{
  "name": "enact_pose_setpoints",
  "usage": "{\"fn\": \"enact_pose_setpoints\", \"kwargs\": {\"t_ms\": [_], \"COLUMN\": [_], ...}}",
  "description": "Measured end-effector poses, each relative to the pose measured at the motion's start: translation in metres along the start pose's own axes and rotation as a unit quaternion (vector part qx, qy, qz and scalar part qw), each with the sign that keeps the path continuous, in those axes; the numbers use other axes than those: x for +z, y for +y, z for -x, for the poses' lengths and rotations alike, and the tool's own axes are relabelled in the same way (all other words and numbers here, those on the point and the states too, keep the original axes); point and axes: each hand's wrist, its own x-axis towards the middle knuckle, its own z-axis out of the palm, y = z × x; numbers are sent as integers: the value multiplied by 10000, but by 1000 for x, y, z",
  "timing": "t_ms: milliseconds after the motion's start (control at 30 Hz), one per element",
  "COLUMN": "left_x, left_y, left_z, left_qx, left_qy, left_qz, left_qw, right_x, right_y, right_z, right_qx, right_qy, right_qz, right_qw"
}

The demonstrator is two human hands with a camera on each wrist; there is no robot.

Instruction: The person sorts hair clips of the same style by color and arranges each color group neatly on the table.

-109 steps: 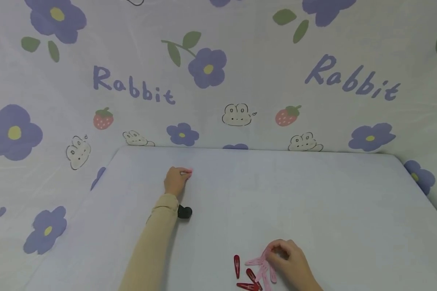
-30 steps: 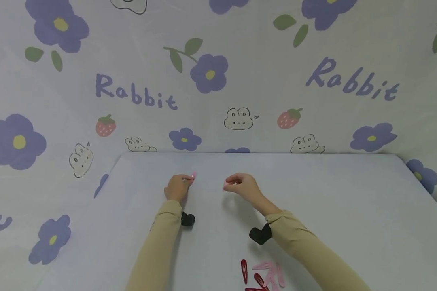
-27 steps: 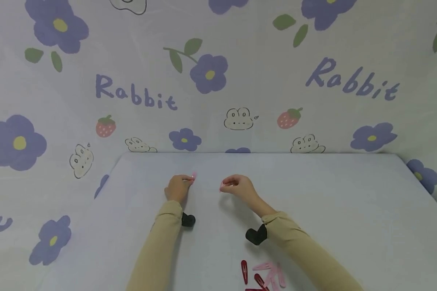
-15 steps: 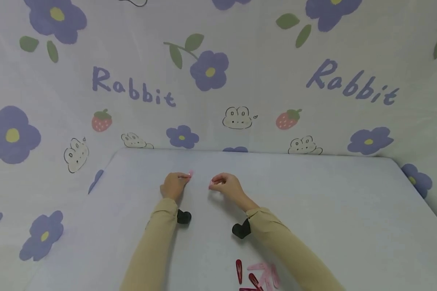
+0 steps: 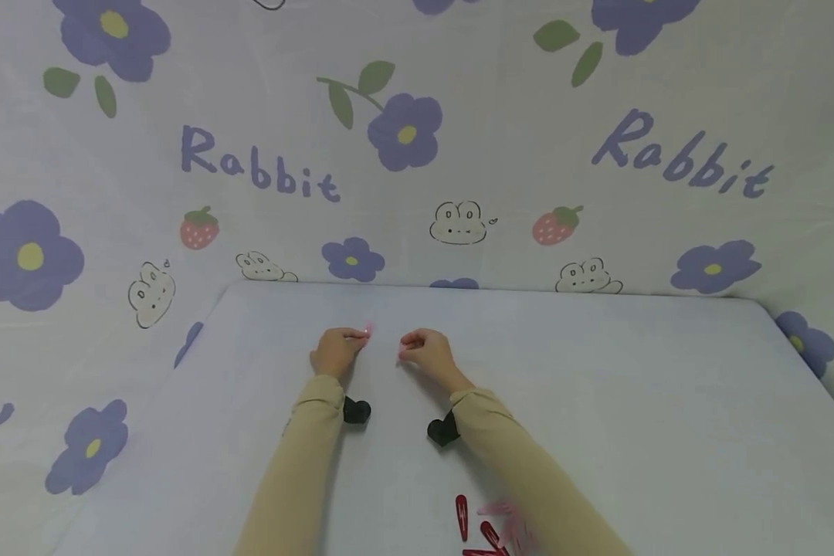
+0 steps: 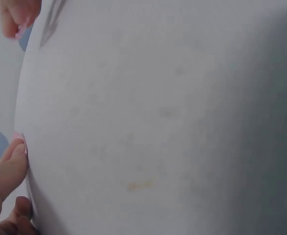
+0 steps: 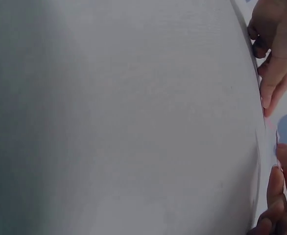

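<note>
In the head view my left hand [image 5: 337, 352] pinches a pink hair clip [image 5: 369, 330] between thumb and fingertips, low at the far part of the white table. To its right, my right hand [image 5: 429, 355] pinches another pink hair clip [image 5: 401, 351], held a little above the surface. A narrow gap separates the two clips. The left wrist view shows the left thumb [image 6: 15, 164] against its clip, with the right fingers [image 6: 16, 19] and their clip farther up. In the right wrist view the right fingertips [image 7: 280, 171] hold a thin clip edge-on.
Near the front edge lie several red hair clips [image 5: 462, 517] and a pile of pink hair clips [image 5: 496, 508], partly behind the right sleeve [image 5: 528, 471]. The white table [image 5: 598, 371] meets a patterned cloth [image 5: 500, 139] at its back edge.
My right hand has left the clip pile and carried a pink hair clip forward, then leftward toward the left hand. The left hand stays in about the same place, holding its clip.
</note>
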Motion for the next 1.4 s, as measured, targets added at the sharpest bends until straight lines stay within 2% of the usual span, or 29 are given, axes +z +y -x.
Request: {"fn": "enact_pose_setpoints", "kwargs": {"t_ms": [200, 400, 500, 567, 633, 667, 733, 800, 867, 900, 967, 1033, 1133, 1167, 1233, 1267, 1333, 1367, 1400], "left_x": [-5, -7, -4, -3, -5, -7, -11, -14, -15, -14, -11, -8, -6, -6, -6, -6, -6, -5, -5], "left_y": [-3, -7, -11, -14, -16, -16, -14, -11, -8, -7, -5, -5, -6, -6, -6, -6, -7, -8, -10], "left_z": [-8, -9, -6, -5, -4, -4, -5, -6, -7, -8, -10, -12, -14, -14, -15, -15, -15, -15, -15], "left_qx": [10, 2, 27, 2, -15, -21, -8, 8, 6, 5, 17, 62, 108, 118, 132, 130, 101, 91, 83], "left_qy": [-134, -184, -233, -300, -325, -334, -356, -404, -497, -526, -538, -509, -406, -392, -391, -395, -391, -388, -376], "left_qz": [-22, 33, 61, 41, 50, 71, 95, 145, 158, 153, 140, 134, 150, 164, 165, 149, 109, 95, 80], "left_qw": [9999, 9998, 9997, 9995, 9995, 9994, 9993, 9991, 9986, 9985, 9985, 9986, 9990, 9990, 9990, 9990, 9991, 9992, 9992], "right_x": [15, 22, 25, 37, 49, 57, 69, 63, 54, 46, 33, 27, 28, 31, 34, 38, 42, 43, 41], "right_y": [-5, -9, 2, 35, 64, 74, 96, 73, 45, 32, 1, -10, -3, 10, 27, 41, 48, 47, 36], "right_z": [-8, -14, -20, -36, -56, -65, -81, -76, -61, -53, -36, -28, -32, -38, -49, -56, -61, -61, -54], "right_qx": [17, -48, -87, -438, -320, -212, -374, 124, 99, 75, 290, 102, -231, -489, -590, -790, -659, -630, -485], "right_qy": [201, 236, 231, 351, 276, 319, 499, 370, 561, 566, 507, 614, 559, 630, 528, 598, 552, 559, 488], "right_qz": [843, 1079, 1158, 1174, 1317, 1572, 1750, 1974, 2015, 1878, 1900, 1919, 1972, 1932, 1868, 1839, 1820, 1819, 1882], "right_qw": [9962, 9939, 9930, 9915, 9904, 9868, 9826, 9795, 9778, 9805, 9801, 9794, 9785, 9779, 9792, 9779, 9795, 9797, 9797]}}
